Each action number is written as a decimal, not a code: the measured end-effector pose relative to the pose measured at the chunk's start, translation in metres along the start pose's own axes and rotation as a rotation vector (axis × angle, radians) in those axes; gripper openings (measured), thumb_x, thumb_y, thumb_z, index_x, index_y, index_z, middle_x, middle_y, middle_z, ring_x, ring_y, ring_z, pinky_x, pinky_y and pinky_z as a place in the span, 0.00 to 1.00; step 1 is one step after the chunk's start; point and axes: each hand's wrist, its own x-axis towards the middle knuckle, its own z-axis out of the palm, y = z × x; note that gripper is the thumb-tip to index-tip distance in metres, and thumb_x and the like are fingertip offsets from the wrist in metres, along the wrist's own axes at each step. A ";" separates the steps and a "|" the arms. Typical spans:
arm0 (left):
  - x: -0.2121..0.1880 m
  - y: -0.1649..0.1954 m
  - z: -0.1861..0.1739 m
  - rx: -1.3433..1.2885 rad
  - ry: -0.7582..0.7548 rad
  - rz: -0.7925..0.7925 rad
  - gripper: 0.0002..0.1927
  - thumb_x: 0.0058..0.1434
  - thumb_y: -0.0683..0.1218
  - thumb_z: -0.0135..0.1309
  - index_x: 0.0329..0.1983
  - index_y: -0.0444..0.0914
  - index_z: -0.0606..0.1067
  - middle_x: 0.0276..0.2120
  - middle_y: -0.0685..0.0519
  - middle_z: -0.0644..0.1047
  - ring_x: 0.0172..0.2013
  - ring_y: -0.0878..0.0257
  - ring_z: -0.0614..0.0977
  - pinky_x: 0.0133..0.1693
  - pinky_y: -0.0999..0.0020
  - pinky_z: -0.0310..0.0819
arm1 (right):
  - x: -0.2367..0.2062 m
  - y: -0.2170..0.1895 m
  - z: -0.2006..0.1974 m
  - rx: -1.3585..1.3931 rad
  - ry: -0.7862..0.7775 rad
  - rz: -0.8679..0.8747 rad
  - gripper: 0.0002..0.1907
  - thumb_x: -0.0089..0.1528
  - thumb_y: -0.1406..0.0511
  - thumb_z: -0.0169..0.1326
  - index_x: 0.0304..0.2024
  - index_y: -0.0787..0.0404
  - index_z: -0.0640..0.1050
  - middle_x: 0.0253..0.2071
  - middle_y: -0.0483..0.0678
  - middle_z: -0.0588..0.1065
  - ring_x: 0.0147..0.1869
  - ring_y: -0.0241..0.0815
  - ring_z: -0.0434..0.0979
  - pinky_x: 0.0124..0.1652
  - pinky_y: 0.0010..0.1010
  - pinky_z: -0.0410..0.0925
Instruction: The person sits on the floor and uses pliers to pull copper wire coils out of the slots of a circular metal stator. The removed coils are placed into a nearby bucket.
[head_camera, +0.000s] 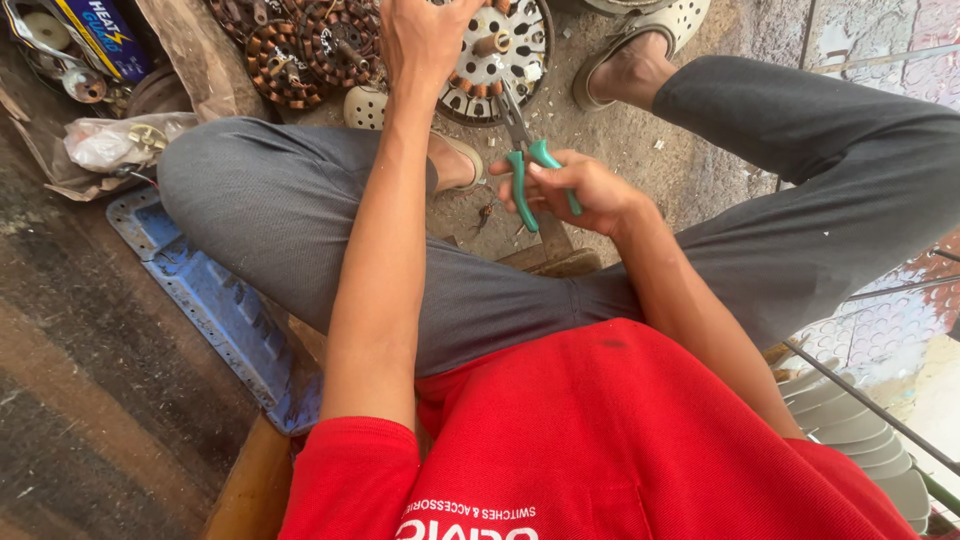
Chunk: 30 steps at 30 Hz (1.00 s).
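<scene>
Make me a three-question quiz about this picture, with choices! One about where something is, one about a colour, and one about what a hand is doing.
1. Where is the blue metal plate?
A. On the person's lap
B. On the ground beside the left knee
C. On top of the fan motor

2. What colour are the handles of the pliers?
A. Green
B. Yellow
C. Black

3. What is the right hand doing?
A. Resting open on the ground
B. Gripping the pliers
C. Holding a sandal

Answers:
1. B, the plate lies flat on the ground next to the grey trouser leg.
2. A, both handles show green in the fist.
3. B, its fingers close around the handles, while the left hand rests on the round perforated fan motor.
</scene>
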 end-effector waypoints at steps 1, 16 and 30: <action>0.001 0.002 -0.001 -0.010 0.004 -0.009 0.31 0.54 0.65 0.66 0.39 0.31 0.79 0.32 0.39 0.83 0.34 0.43 0.85 0.35 0.51 0.76 | 0.001 0.000 0.001 0.085 -0.014 0.010 0.23 0.65 0.59 0.50 0.59 0.64 0.73 0.47 0.51 0.78 0.49 0.46 0.82 0.49 0.40 0.74; -0.001 0.009 -0.005 0.065 -0.059 -0.178 0.38 0.49 0.72 0.62 0.43 0.33 0.79 0.38 0.39 0.83 0.39 0.42 0.85 0.37 0.48 0.76 | 0.026 0.044 -0.007 -0.936 0.638 -0.264 0.10 0.59 0.69 0.55 0.42 0.59 0.71 0.29 0.43 0.71 0.27 0.35 0.70 0.28 0.28 0.63; -0.001 0.006 -0.003 -0.012 -0.053 -0.100 0.34 0.55 0.67 0.63 0.39 0.30 0.77 0.30 0.41 0.82 0.32 0.46 0.85 0.34 0.50 0.75 | 0.024 0.041 0.003 -0.594 0.549 -0.254 0.16 0.52 0.72 0.56 0.42 0.56 0.71 0.30 0.43 0.69 0.28 0.32 0.67 0.28 0.24 0.62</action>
